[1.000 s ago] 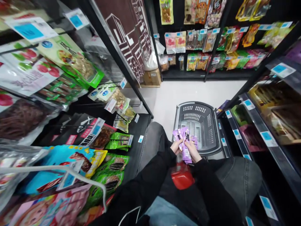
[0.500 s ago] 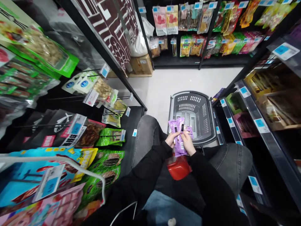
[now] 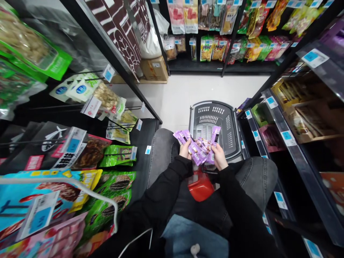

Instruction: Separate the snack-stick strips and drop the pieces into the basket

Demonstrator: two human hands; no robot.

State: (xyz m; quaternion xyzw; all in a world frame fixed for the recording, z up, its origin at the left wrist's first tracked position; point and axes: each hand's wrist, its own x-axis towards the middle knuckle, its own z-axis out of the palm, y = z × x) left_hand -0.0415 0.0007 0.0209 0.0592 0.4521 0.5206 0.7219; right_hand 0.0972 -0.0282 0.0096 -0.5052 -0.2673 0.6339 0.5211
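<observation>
Both my hands hold a bunch of slim purple snack packets over my knees. My left hand grips the packets that fan out to the left. My right hand is closed on the packets that stand upright on the right. Just beyond my hands a grey plastic shopping basket stands on the white floor, with nothing visible inside. A red object lies in my lap under my wrists.
Hanging snack bags on pegs fill the left rack. Shelves with blue price tags line the right side. More bagged snacks hang at the aisle's far end, beside a cardboard box. White floor lies between.
The purple packets were in one tight bunch; now they are spread into two groups, my left hand's fanned to the left. The view has tilted down slightly.
</observation>
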